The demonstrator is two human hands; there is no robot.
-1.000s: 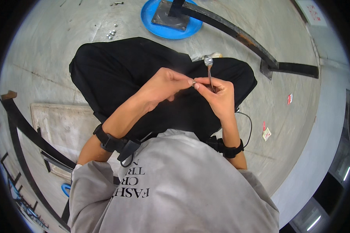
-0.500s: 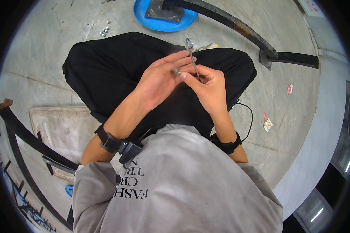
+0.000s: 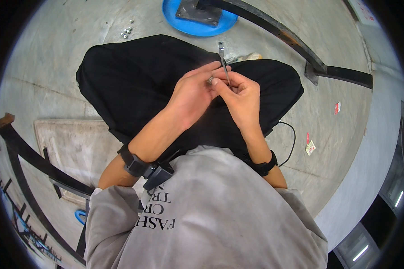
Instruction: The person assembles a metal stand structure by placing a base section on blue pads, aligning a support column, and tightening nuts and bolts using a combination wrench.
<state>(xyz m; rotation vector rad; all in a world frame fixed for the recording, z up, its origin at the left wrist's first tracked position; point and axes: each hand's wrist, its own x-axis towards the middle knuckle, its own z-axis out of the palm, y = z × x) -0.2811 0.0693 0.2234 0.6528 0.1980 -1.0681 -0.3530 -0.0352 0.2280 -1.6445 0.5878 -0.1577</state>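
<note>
Draping nearest the camera is a soft grey sweatshirt [image 3: 211, 215] with dark lettering, and black straps circle both wrists. Beyond it, over the lap in matte black trousers [image 3: 134, 85], the left hand [image 3: 191, 96] and right hand [image 3: 240, 96] meet fingertip to fingertip. The right hand pinches a thin, flat, shiny metal wrench [image 3: 223, 60] that stands upright, its small head above the knuckles. The left hand's fingertips close on a small grey metal piece [image 3: 210, 80] beside the wrench's shaft; its shape is too small to tell. Farther out on the smooth grey concrete floor [image 3: 54, 67] lie a few round silvery nuts [image 3: 127, 30], left of a round blue plastic dish [image 3: 197, 24] and a long dark rusty steel bar [image 3: 274, 31].
</note>
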